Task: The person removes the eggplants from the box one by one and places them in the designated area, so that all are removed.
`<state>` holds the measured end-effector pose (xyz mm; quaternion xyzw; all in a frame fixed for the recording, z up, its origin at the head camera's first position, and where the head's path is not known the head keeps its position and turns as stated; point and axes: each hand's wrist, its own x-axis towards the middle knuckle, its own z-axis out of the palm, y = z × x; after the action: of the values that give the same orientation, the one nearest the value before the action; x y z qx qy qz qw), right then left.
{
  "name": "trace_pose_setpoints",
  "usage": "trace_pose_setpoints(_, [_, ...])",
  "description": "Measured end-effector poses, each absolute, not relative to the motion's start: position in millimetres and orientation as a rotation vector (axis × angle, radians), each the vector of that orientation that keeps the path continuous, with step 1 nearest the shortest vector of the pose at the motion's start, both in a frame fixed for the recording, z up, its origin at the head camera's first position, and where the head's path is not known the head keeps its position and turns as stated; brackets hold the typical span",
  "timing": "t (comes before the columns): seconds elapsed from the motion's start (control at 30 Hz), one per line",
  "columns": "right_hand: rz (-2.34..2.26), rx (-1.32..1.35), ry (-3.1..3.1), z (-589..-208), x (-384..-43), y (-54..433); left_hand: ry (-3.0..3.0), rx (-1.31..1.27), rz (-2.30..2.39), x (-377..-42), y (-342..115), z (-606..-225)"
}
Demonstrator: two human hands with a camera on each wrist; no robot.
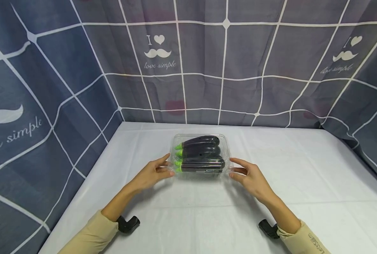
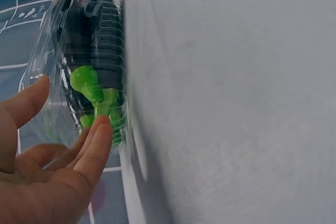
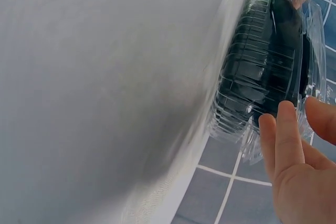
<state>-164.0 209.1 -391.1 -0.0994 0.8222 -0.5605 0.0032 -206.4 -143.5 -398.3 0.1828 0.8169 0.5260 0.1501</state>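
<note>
A clear plastic clamshell box sits on the white table, holding several dark purple eggplants with bright green stem ends at the left. At the box's left end is my left hand, thumb and fingers spread apart. The left wrist view shows its fairly straight fingers against the end by the green stems. My right hand is at the opposite end, its fingers extended beside the clear wall in the right wrist view. Neither hand visibly curls around the box.
A white cloth covers the table. Dark grey-blue curtains with white grid lines hang behind it and along both sides. Black wrist devices are worn at the cuffs of the beige sleeves.
</note>
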Motion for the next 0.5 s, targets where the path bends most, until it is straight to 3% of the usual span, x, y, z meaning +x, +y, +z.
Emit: trace_pose_setpoints(0.5, [-1.707, -0.222, 2.666, -394.4, -168.2, 207.7, 2.323, 0.503, 1.548, -207.3, -142.7, -399.9])
